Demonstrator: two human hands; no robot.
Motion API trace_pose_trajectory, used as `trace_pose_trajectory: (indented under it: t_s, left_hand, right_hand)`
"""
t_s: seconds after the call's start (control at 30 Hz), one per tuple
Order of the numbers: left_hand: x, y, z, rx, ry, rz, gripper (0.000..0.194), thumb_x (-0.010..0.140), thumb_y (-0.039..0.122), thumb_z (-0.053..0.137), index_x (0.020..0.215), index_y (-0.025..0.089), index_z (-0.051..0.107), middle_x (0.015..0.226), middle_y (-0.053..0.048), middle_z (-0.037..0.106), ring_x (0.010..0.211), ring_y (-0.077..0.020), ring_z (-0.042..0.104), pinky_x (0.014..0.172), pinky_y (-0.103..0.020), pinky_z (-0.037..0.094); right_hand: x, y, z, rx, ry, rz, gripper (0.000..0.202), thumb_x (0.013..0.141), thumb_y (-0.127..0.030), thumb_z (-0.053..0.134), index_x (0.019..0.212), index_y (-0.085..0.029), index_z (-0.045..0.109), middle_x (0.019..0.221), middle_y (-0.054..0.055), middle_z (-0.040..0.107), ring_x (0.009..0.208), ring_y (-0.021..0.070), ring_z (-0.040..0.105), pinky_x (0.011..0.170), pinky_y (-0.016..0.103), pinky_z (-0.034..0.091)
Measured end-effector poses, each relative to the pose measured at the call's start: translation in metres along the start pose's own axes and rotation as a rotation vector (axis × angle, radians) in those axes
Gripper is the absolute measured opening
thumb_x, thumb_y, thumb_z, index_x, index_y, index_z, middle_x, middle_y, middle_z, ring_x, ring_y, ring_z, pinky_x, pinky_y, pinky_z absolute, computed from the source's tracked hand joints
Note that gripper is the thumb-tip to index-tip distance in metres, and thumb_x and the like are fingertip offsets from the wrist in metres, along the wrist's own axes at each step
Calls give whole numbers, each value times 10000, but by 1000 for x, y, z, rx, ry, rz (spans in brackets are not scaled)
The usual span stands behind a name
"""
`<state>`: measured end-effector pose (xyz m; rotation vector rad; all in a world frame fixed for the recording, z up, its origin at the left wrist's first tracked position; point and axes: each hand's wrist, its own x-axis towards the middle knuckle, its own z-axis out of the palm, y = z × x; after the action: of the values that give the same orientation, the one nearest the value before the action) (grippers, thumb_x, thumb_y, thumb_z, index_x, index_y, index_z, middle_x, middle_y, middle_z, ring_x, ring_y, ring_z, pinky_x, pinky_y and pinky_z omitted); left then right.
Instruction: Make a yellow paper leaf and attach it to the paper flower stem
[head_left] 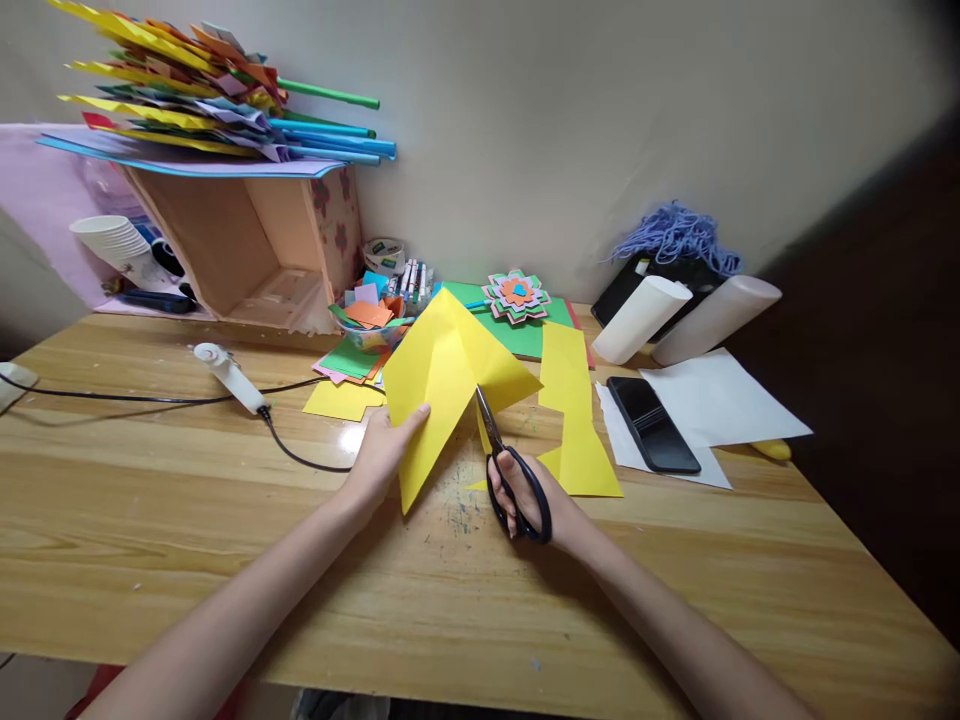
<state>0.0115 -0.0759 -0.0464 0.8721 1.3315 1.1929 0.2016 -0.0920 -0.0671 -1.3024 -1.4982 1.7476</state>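
Note:
My left hand (386,447) pinches the lower left part of a folded yellow paper (439,365), thumb on top. The paper is held above the wooden table, its peak pointing away from me. My right hand (529,495) is closed round the handles of black scissors (491,425). Their blades point up and touch the inner edge of the yellow paper near its middle. Cut yellow paper (589,450) lies on the table just right of the scissors.
Behind stand a bowl of paper scraps (367,335) and a layered paper flower (517,295) on green sheets. A glue gun (229,377) with a cable lies left. At right are a phone (652,425), white sheets (724,400) and white rolls (641,320).

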Motion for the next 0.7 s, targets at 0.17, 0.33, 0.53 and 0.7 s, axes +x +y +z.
trace_pose_trajectory:
  t_s: [0.17,0.33,0.53,0.7]
  left_hand:
    - [1,4,-6,132,4,82,445,697,436,634,1019,129,626,1042,-103,667,906,-250,632,713,-289,502]
    - [-1,1,-4,152,-86,50,447,708,445,619,1031,136,617,1049,-104,663,894,-241,631,705,-285,497]
    - [-1,-3,-2,160,-99,83,452,692,459,627,1007,135,625,1056,-109,659,914,-250,621,726,-297,487]
    - [-1,2,-4,201,-104,53,455,698,460,623,1016,135,623,1056,-110,659,913,-245,623,720,-288,486]
  right_hand:
    - [-5,-6,1,55,-153,-59,683,621,-839,203,723,-195,403,454,-73,393,355,83,438,377,205,398]
    - [-3,-6,5,136,-119,-64,706,609,-849,171,706,-193,414,445,-71,390,365,91,450,403,219,404]
    - [1,-1,6,172,-69,-39,691,612,-847,211,706,-193,414,439,-72,401,361,95,458,398,220,399]
    - [-1,-3,4,160,-54,-28,680,624,-839,225,705,-191,415,443,-72,409,360,89,461,398,212,396]
